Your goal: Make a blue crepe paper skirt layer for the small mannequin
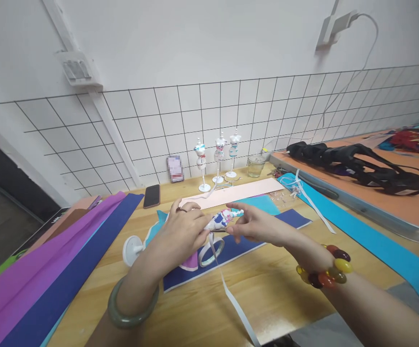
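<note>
A small white plastic mannequin, patterned in blue and pink, (220, 220) lies between the two hands above the wooden worktop (285, 284). The left hand (186, 226) is nearer, holding its lower end; its long axis runs left to right, neck toward the right hand (255, 224), whose thumb and forefinger are parted; I cannot tell whether they grip. Counted: one white tape ring (201, 260), three upright white mannequins (220, 152), one clear glass cup (256, 167).
</note>
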